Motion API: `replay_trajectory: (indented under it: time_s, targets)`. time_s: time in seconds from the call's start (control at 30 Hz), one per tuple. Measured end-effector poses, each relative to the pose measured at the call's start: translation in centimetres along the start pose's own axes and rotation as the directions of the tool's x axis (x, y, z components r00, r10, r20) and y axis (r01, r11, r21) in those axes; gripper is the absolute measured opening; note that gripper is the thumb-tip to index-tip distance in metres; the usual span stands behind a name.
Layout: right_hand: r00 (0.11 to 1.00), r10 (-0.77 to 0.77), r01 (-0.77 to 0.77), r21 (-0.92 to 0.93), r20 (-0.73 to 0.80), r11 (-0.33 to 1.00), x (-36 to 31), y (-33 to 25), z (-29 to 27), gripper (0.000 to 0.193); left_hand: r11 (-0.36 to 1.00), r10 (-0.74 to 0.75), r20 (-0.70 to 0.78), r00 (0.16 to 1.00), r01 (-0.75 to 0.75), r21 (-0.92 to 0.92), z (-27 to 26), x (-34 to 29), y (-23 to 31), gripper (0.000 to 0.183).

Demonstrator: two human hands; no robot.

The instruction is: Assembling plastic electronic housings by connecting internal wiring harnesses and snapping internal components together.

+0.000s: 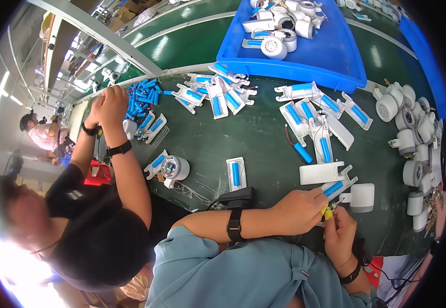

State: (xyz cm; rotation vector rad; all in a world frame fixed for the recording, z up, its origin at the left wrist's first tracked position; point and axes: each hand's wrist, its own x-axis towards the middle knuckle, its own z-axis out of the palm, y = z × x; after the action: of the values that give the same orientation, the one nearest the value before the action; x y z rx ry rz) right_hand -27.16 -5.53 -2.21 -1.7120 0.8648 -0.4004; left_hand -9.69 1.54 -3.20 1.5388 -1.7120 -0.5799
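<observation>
My left hand (299, 211) and my right hand (340, 233) meet near the front edge of the bench, their fingers closed in a pinch. Between the fingertips is a small yellow piece (327, 212), whose kind I cannot make out. Just beyond my fingers lies a white handle shell (347, 177) with a blue cylindrical battery (333, 188) in it. Close by on the right is a white round-ended housing (361, 197), apparently joined to the work by a thin neck. A white handle cover (319, 173) rests behind the shell.
Battery-fitted shells (225, 95) lie in groups across the green bench (207, 143). Loose blue batteries (143, 95) are heaped at far left, and white fan heads (410, 118) pile up at right. A blue tray (305, 66) stands behind. A co-worker's hands (111, 108) are on the left.
</observation>
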Motion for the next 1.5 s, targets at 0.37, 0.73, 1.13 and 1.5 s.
replay_trajectory:
  time_s: [0.37,0.73,1.13,1.5]
  targets:
    - [0.954,-0.275,0.249,-0.201,-0.116,0.947,0.1,1.9,0.6,0.011,0.999,0.051,-0.013,0.999,-0.05,0.008,0.4,0.1,1.1,0.022]
    - [0.96,-0.253,0.246,-0.069,-0.122,0.967,0.1,1.3,0.8,0.016,0.927,-0.131,0.205,0.97,0.193,-0.321,-2.6,2.1,0.9,0.029]
    - [0.961,-0.253,0.243,-0.096,-0.11,0.965,-0.3,1.2,0.8,0.02,0.976,-0.133,0.183,0.974,0.161,-0.15,-1.4,2.6,1.4,0.022]
    - [0.919,-0.338,0.327,-0.088,-0.205,0.941,-0.1,1.6,1.2,0.018,0.97,-0.163,0.182,0.97,0.191,-0.149,-1.2,2.5,1.4,0.025]
